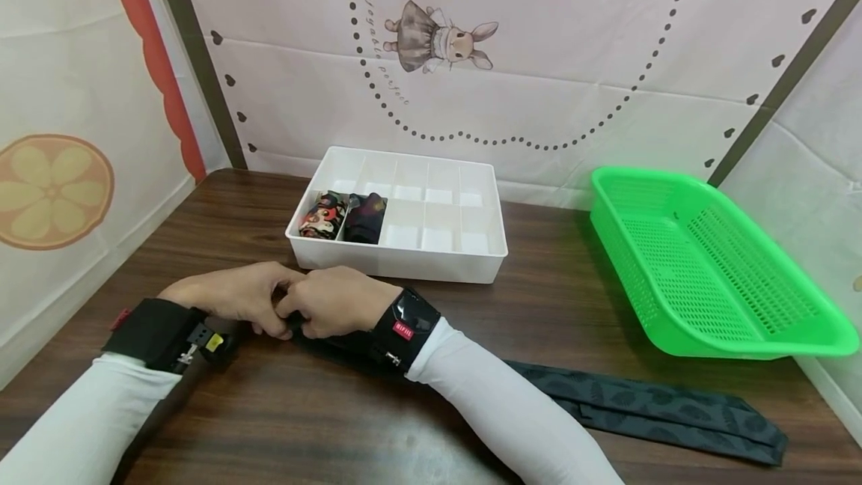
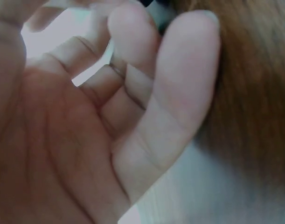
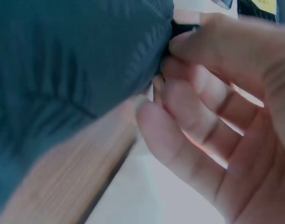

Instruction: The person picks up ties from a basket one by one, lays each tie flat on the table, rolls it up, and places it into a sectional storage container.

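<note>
A dark necktie (image 1: 646,403) with a leaf pattern lies across the table, its wide end at the right and its other end running under the right forearm to both hands. My right hand (image 1: 346,298) pinches the tie's left end between thumb and fingers; in the right wrist view the dark fabric (image 3: 77,60) spreads out beside the fingertips. Close against it, my left hand (image 1: 239,294) has curled fingers and pinches the same end. In the left wrist view, a dark bit of the tie shows past the fingertips (image 2: 186,51); most of the held part is hidden.
Just behind the hands stands a white divided tray (image 1: 438,264). Its two front-left compartments hold a colourful patterned cloth roll (image 1: 325,215) and a dark cloth roll (image 1: 366,219). A green plastic basket (image 1: 626,275) stands at the right, near the side wall.
</note>
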Tool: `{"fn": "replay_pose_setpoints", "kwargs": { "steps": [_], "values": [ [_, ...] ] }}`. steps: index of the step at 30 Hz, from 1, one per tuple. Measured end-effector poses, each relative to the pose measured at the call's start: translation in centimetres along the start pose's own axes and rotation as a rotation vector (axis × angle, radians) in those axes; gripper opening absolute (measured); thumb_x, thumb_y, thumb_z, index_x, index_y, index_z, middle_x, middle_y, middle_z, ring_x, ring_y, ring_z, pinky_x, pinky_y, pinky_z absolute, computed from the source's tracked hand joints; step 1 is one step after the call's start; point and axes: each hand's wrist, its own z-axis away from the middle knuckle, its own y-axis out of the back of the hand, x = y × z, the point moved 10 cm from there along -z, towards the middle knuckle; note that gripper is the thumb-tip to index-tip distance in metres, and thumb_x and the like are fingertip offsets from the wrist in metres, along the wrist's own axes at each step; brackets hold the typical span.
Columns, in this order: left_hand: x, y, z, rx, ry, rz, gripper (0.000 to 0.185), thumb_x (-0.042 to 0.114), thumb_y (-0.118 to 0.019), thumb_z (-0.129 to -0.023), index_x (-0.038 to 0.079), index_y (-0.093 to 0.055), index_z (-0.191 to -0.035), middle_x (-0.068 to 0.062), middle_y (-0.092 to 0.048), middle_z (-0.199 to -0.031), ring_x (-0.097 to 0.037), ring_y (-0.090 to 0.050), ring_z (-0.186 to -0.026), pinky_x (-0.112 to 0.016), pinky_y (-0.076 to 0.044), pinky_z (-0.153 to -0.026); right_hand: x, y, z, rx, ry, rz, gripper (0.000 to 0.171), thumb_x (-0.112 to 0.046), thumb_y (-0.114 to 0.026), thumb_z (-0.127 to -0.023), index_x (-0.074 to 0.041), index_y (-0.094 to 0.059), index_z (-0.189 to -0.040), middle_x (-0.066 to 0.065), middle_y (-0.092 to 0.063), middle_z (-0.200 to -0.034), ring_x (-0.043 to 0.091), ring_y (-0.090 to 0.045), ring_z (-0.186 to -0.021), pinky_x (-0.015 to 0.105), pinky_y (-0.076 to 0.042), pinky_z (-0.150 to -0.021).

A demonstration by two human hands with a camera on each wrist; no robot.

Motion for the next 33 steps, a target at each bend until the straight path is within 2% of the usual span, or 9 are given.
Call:
{"fn": "replay_pose_setpoints", "kwargs": {
  "steps": [2,5,9,13,16,20,24,29,33],
  "values": [
    [-0.12,0.08,0.00,0.001,0.029,0.005,0.045,0.001,-0.088,-0.077,0.002,-0.068,-0.117,-0.006,-0.067,-0.087,-0.013,-0.061,-0.065,-0.026,-0.052,-0.055,-0.07,0.21,0.04,0.024,0.004,0.017,0.018,-0.015,-0.078,-0.096,-0.025,-0.079,-0.111,-0.009,-0.066,-0.088,0.005,-0.057,-0.082,0.024,-0.049,-0.071],
    [-0.19,0.08,0.12,-0.012,0.038,0.026,0.047,0.003,-0.089,-0.078,0.000,-0.066,-0.119,-0.008,-0.066,-0.092,-0.014,-0.061,-0.068,-0.027,-0.052,-0.057,-0.23,0.39,0.07,0.060,0.005,0.029,0.015,-0.016,-0.080,-0.094,-0.026,-0.079,-0.105,-0.010,-0.068,-0.092,0.004,-0.057,-0.084,0.024,-0.050,-0.072],
    [-0.01,-0.23,0.19,-0.047,-0.021,0.054,0.041,0.003,-0.089,-0.081,-0.001,-0.068,-0.115,-0.008,-0.067,-0.092,-0.012,-0.059,-0.067,-0.025,-0.050,-0.057,-0.43,0.20,0.07,0.078,0.002,0.020,0.013,-0.017,-0.082,-0.092,-0.024,-0.074,-0.100,-0.011,-0.066,-0.092,0.003,-0.056,-0.083,0.022,-0.049,-0.071],
    [-0.06,-0.37,0.19,-0.048,-0.073,0.033,0.035,0.004,-0.088,-0.081,0.002,-0.070,-0.111,-0.004,-0.068,-0.086,-0.009,-0.059,-0.064,-0.023,-0.049,-0.055,-0.51,-0.06,0.05,0.069,0.002,-0.004,0.013,-0.019,-0.081,-0.093,-0.022,-0.070,-0.099,-0.011,-0.064,-0.090,0.002,-0.056,-0.083,0.022,-0.048,-0.070],
    [-0.24,-0.31,0.27,-0.037,-0.064,0.014,0.036,0.001,-0.086,-0.079,0.001,-0.070,-0.111,-0.004,-0.067,-0.085,-0.009,-0.059,-0.063,-0.023,-0.049,-0.055,-0.41,-0.26,0.08,0.037,0.004,-0.033,0.014,-0.016,-0.078,-0.095,-0.022,-0.073,-0.107,-0.011,-0.064,-0.092,0.003,-0.056,-0.084,0.022,-0.047,-0.070],
    [-0.50,-0.10,0.28,-0.021,-0.008,-0.013,0.043,-0.003,-0.085,-0.076,0.001,-0.067,-0.115,-0.007,-0.067,-0.089,-0.012,-0.060,-0.064,-0.024,-0.050,-0.055,-0.45,-0.34,0.15,0.018,0.024,-0.025,0.023,-0.012,-0.074,-0.097,-0.022,-0.075,-0.117,-0.009,-0.063,-0.096,0.004,-0.055,-0.086,0.022,-0.048,-0.072],
    [-0.49,0.19,0.02,-0.003,0.021,-0.024,0.048,0.000,-0.087,-0.075,0.002,-0.066,-0.118,-0.007,-0.067,-0.090,-0.014,-0.060,-0.066,-0.026,-0.050,-0.053,-0.45,0.03,0.20,0.067,0.021,0.032,0.018,-0.015,-0.076,-0.096,-0.024,-0.078,-0.111,-0.009,-0.067,-0.099,0.004,-0.057,-0.088,0.023,-0.050,-0.073],
    [-0.08,0.15,-0.07,-0.028,-0.037,0.011,0.053,0.005,-0.091,-0.078,-0.002,-0.065,-0.124,-0.010,-0.069,-0.096,-0.014,-0.061,-0.069,-0.027,-0.051,-0.055,-0.31,0.15,0.26,0.103,-0.018,0.063,0.014,-0.019,-0.079,-0.095,-0.024,-0.074,-0.107,-0.010,-0.067,-0.103,0.003,-0.058,-0.085,0.022,-0.050,-0.071],
    [0.13,0.02,0.14,-0.053,-0.084,0.040,0.048,0.005,-0.090,-0.080,-0.002,-0.066,-0.122,-0.010,-0.070,-0.096,-0.011,-0.060,-0.067,-0.025,-0.051,-0.055,-0.48,0.19,0.26,0.119,-0.020,0.078,0.016,-0.020,-0.080,-0.094,-0.022,-0.070,-0.107,-0.010,-0.065,-0.100,0.002,-0.057,-0.081,0.021,-0.049,-0.066]
  ]
}}
